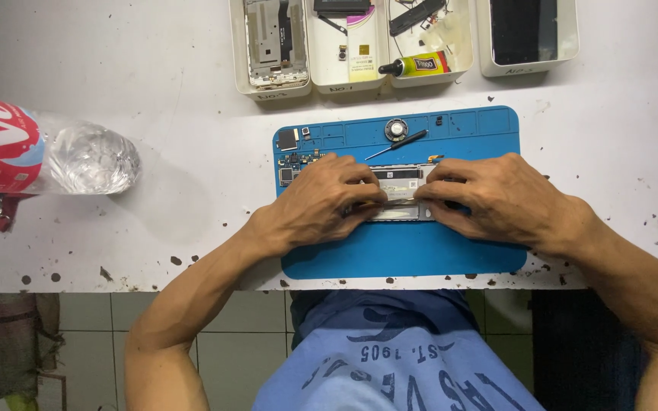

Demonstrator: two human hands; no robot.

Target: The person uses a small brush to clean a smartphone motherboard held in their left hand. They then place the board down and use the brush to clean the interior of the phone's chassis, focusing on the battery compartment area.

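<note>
Both hands grip the opened phone (399, 190): left hand (321, 202) steadying it, right hand (496, 199) pinching its edge; blue mat (420, 251) cushions it on the desk (177, 114).

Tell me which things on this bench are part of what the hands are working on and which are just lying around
In use:
left hand and right hand, both pressing on the opened phone
blue work mat under it

Lying about:
small screwdriver
round speaker part
glue tube in a white tray
plastic water bottle
</note>
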